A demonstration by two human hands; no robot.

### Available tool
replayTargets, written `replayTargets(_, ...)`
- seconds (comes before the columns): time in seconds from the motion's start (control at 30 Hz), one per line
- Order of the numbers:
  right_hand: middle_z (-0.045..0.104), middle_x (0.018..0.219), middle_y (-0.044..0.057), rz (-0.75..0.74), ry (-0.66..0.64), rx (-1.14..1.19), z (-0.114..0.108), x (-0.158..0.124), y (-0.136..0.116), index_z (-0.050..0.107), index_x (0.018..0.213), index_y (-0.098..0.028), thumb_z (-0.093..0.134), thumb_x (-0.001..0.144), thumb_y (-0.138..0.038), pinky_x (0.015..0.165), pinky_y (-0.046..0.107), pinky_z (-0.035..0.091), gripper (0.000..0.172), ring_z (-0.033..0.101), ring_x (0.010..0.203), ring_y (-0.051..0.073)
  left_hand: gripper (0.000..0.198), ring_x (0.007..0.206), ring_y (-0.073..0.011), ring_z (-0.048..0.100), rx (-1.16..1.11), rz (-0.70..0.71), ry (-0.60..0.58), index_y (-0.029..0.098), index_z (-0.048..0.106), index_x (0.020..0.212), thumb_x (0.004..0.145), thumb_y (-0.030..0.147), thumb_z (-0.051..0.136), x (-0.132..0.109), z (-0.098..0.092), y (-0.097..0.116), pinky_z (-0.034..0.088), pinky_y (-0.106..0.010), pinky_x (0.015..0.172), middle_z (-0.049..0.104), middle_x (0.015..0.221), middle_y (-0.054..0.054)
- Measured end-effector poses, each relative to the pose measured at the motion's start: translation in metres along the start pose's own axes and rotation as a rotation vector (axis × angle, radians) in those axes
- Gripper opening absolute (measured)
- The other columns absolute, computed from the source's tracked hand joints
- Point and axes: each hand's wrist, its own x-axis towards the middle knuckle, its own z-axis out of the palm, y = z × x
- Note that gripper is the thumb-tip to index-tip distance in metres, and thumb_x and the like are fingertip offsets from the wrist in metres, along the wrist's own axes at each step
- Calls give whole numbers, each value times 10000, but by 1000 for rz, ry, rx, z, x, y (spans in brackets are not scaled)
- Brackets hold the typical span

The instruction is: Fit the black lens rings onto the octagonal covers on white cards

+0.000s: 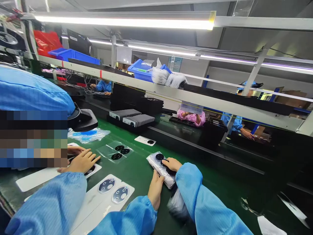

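My left hand (155, 188) grips the near end of a clear-wrapped bundle of phone back covers (160, 164) that lies on the green belt (137, 166). Black camera rings show through the wrap. My right hand (172, 164) rests on top of the bundle's far side with its fingers curled around it. Both my sleeves are light blue. A second crumpled clear bag (177, 205) lies under my right forearm.
A co-worker on my left has a hand (81, 161) pressed on a white cover. Two white back covers (113, 191) lie near me, clear film with black rings (118, 151) further off, and one white cover (145, 141) beyond. Grey boxes (133, 118) and other workers are across the line.
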Motion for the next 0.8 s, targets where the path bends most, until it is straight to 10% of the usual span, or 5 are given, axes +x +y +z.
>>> replayTargets(0.3, 581, 1164, 73, -147, -69, -11, -6, -4, -8, 559, 1133, -165, 548, 897, -304, 834, 423, 500, 275, 593, 989, 213, 623, 1306, -209, 388, -61, -53, 12, 331, 307, 1374, 792, 251, 515, -14, 19, 15, 286, -379, 1097, 451, 1401, -16)
replayTargets(0.6, 567, 1183, 79, -43, 226, 183, -90, -72, 67, 545, 1150, -164, 537, 903, -301, 832, 424, 502, 282, 586, 1003, 216, 483, 1321, -297, 332, 288, -70, 22, 186, 393, 1194, 760, 346, 529, -44, 22, 4, 290, -463, 1071, 428, 1334, -156)
replayTargets(0.8, 624, 976, 53, 141, 185, 245, -47, -150, 108, 545, 1101, -140, 489, 924, -295, 684, 329, 525, 242, 628, 804, 164, 506, 1126, -349, 482, 556, 101, -163, 194, 540, 1008, 578, 393, 716, -72, 43, 13, 315, -511, 1014, 570, 1102, -112)
